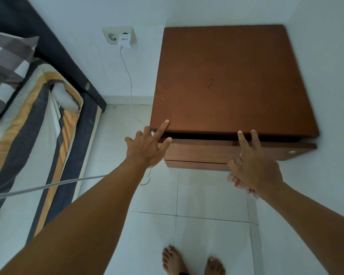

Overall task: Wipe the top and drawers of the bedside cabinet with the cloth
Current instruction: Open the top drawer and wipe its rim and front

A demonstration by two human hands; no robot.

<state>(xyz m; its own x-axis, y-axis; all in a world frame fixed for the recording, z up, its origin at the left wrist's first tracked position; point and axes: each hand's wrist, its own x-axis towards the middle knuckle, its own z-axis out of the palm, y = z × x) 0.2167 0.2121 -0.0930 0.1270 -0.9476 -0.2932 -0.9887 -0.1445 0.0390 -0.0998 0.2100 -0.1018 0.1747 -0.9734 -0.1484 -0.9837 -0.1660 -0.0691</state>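
The brown wooden bedside cabinet (226, 76) stands in the room's corner, its top bare. Its upper drawer (203, 150) is pulled out a little, leaving a dark gap under the top. My left hand (147, 144) is spread at the cabinet's front left corner, index fingertip on the top's edge, another finger on the drawer front. My right hand (254, 165) holds the white and orange checked cloth (237, 180) under its palm, with two fingers stretched up to the top's front edge.
A bed (34, 135) with striped bedding lies to the left. A wall socket with a white charger (125, 39) has a cable (130, 86) running down to the tiled floor beside the cabinet. Another grey cable crosses my left forearm. My bare feet stand below.
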